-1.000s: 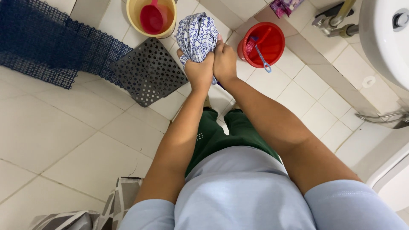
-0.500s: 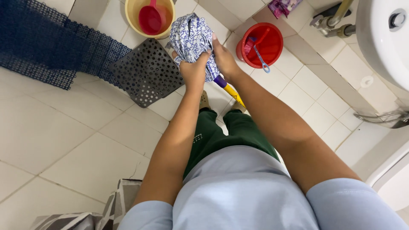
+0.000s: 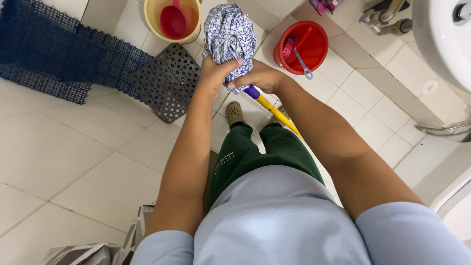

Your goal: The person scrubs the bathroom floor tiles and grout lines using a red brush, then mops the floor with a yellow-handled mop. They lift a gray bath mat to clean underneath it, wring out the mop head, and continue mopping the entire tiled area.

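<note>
Both hands, left hand and right hand, grip blue-patterned cloth over mop handle

The lower end of the yellow mop handle is hidden behind the right forearm. The bundled blue-and-white patterned cloth is partly covered by both hands. The white ceramic basin, dark blue mesh floor mat and yellow plastic bucket are cut off by the frame edges.

Yellow bucket holding a red dipper, red bucket with a blue-handled brush inside, dark blue mat, grey perforated mat, white sink, pale tiled floor
</note>
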